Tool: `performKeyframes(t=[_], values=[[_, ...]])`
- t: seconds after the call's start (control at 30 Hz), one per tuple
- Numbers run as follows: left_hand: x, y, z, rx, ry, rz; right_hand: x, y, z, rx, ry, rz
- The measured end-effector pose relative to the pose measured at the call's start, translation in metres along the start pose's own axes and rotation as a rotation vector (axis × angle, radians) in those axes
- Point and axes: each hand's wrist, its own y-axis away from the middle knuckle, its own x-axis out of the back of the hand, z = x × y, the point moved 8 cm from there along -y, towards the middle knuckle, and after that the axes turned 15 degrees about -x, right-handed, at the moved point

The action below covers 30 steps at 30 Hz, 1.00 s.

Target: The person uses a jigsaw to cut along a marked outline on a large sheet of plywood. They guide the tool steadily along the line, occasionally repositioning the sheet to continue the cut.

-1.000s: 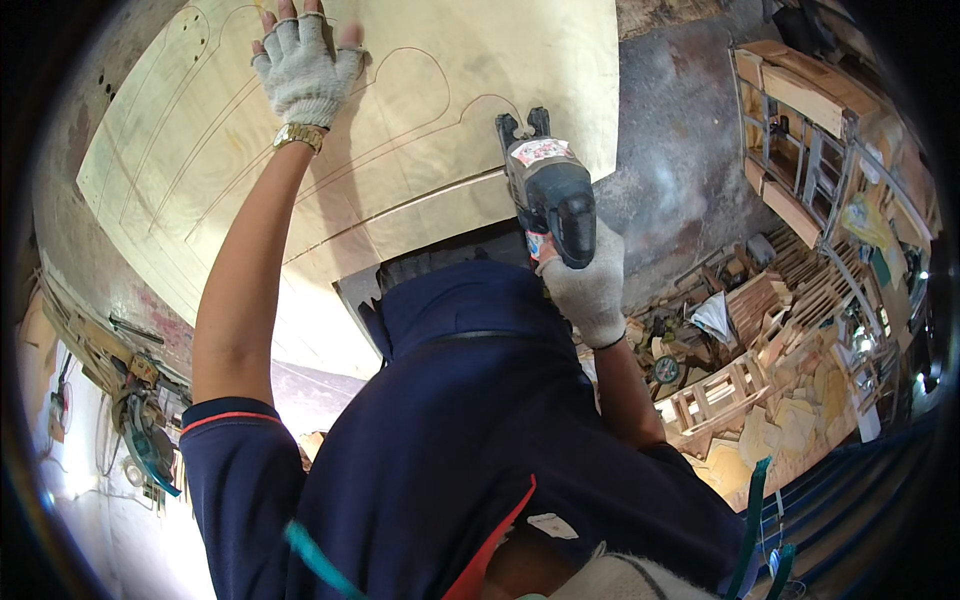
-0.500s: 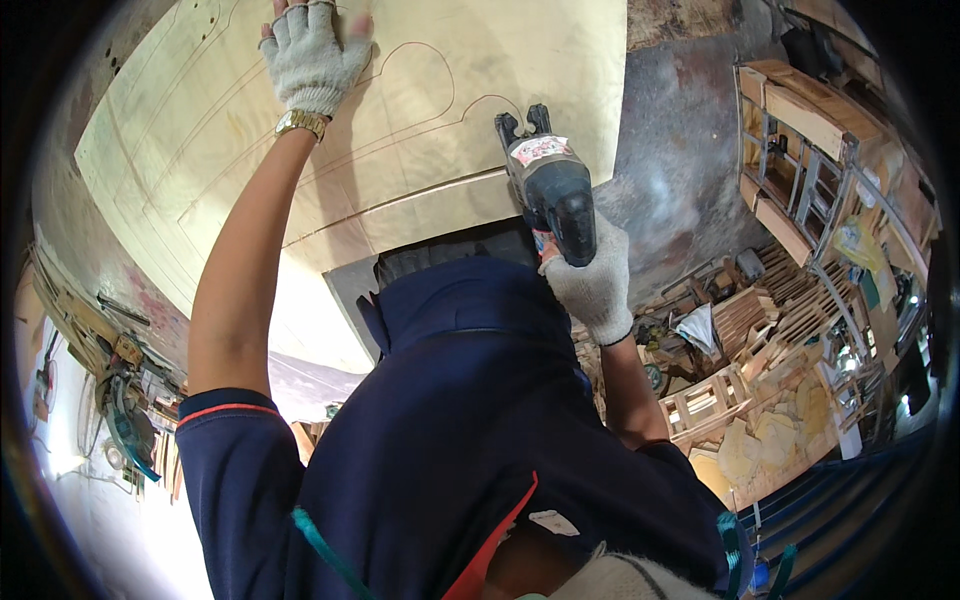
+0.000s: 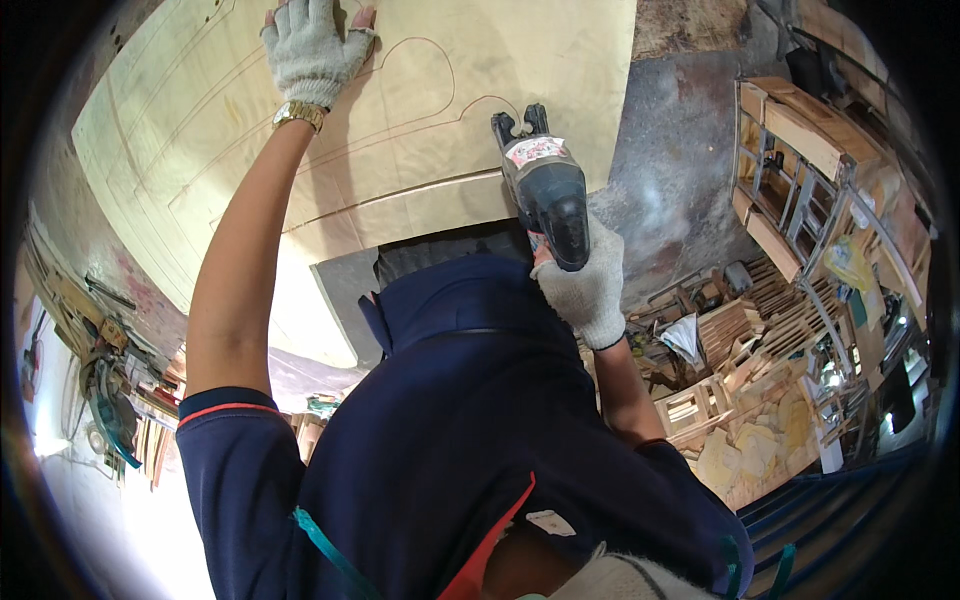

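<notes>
A large pale plywood sheet (image 3: 400, 150) with curved red and brown outlines drawn on it lies in front of me. My left hand (image 3: 310, 58), in a white fingerless-tip glove, rests flat on the sheet with fingers spread. My gloved right hand (image 3: 592, 285) is wrapped round the handle of a dark jigsaw (image 3: 548, 195). The front of the jigsaw's base sits on the sheet near its right part, just below the end of a curved line. A cut runs leftward from the tool, parting a strip along the near edge. The blade is hidden under the jigsaw body.
A grey, stained table surface (image 3: 680, 150) extends right of the sheet. Wooden chair-like frames (image 3: 800, 140) stand at the far right, above piles of wood offcuts (image 3: 765, 430). At the left lie more wood pieces and a green-cased machine (image 3: 112, 415).
The jigsaw and my right hand have shifted very slightly left in view, along with a small shift of the whole scene. My left hand keeps its place on the sheet.
</notes>
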Motion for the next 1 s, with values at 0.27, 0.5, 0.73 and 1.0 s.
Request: performKeyframes(t=[0.27, 0.5, 0.73, 1.0], values=[[-0.001, 0.0, -0.002, 0.011, 0.0, 0.013, 0.001, -0.003, -0.001, 0.003, 0.036, -0.009], [0.002, 0.0, -0.001, -0.009, 0.01, 0.043, 0.001, -0.005, -0.004, 0.049, 0.057, 0.007], [0.003, 0.0, -0.001, 0.013, 0.013, 0.028, 0.001, -0.008, 0.0, 0.008, 0.117, -0.009], [0.007, 0.0, -0.002, 0.014, 0.029, 0.098, 0.001, -0.015, -0.002, -0.115, 0.059, -0.068]])
